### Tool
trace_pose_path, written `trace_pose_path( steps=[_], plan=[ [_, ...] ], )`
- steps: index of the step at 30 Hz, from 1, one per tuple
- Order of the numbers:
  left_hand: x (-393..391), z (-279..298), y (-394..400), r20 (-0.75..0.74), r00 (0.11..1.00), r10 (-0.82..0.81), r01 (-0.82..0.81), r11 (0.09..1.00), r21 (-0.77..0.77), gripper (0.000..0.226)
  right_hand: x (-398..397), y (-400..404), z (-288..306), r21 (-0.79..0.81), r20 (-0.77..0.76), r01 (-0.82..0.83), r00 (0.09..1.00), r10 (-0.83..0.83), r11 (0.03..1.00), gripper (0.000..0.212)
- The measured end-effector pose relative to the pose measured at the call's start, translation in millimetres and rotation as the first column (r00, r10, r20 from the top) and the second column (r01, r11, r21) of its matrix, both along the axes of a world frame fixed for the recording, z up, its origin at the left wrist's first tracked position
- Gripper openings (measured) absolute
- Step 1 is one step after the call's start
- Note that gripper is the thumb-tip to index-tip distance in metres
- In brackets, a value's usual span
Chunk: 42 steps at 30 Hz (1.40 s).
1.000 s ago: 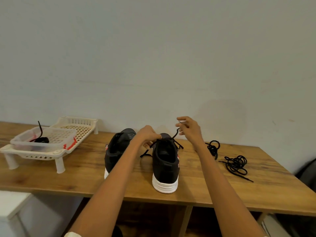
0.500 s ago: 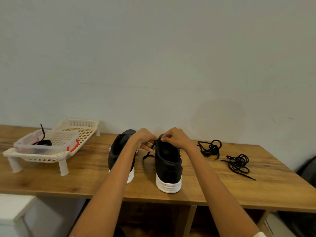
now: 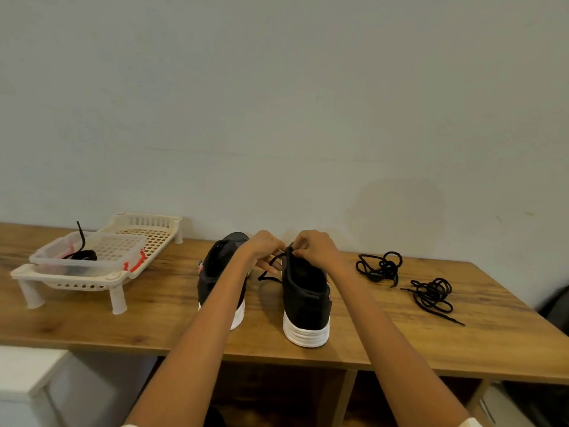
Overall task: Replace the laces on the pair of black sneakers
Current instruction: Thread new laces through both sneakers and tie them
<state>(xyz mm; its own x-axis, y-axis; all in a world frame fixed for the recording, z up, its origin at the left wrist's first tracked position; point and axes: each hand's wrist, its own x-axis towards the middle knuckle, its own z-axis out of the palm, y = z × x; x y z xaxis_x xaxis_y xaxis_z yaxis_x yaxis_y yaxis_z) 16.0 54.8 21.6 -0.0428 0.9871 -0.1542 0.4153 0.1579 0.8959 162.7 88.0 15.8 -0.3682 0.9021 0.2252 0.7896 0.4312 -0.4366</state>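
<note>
Two black sneakers with white soles are standing side by side on a wooden table (image 3: 92, 328), heels toward the camera, and both hands are working at the top of the right sneaker (image 3: 304, 291). The left hand (image 3: 263, 246) and right hand (image 3: 314, 246) are each pinching a black lace (image 3: 269, 272) in a closed grip, its loose end trailing between the right sneaker and the left sneaker (image 3: 220, 272). Two tangled spare laces (image 3: 380, 268) are lying well apart to the right.

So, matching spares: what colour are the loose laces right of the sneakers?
Black, both bundles, clearest in the head view.
</note>
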Motion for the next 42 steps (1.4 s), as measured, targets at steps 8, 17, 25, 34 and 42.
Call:
trace_pose_path(
  steps=[8,17,25,34,42],
  plan=[
    [3.6,-14.7,11.3,-0.306,0.946,0.107,-0.023,0.964,0.266,0.016,8.6,0.1,2.3,-0.185,-0.227,-0.079,0.973,0.036,0.979,0.017],
    [17.4,2.2,13.5,0.176,0.968,0.179,-0.250,0.756,0.606,0.012,-10.3,-6.4,13.2,0.024,-0.547,-0.039,0.836,0.045,0.999,0.022],
    [8.1,-20.5,23.4,-0.175,0.984,-0.018,0.082,0.926,0.368,0.022,-3.3,-8.3,45.8,0.141,-0.908,-0.135,0.376,0.183,0.981,0.022],
    [17.3,35.8,7.0,0.638,0.748,0.183,-0.559,0.692,0.457,0.012,12.0,-2.6,26.8,-0.067,-0.704,-0.115,0.710,0.035,0.991,0.026],
    [12.0,31.0,-0.8,0.802,0.589,0.099,-0.618,0.695,0.368,0.015,-14.5,-11.5,26.5,0.068,-0.558,-0.142,0.815,0.155,0.988,0.016]
  ],
)
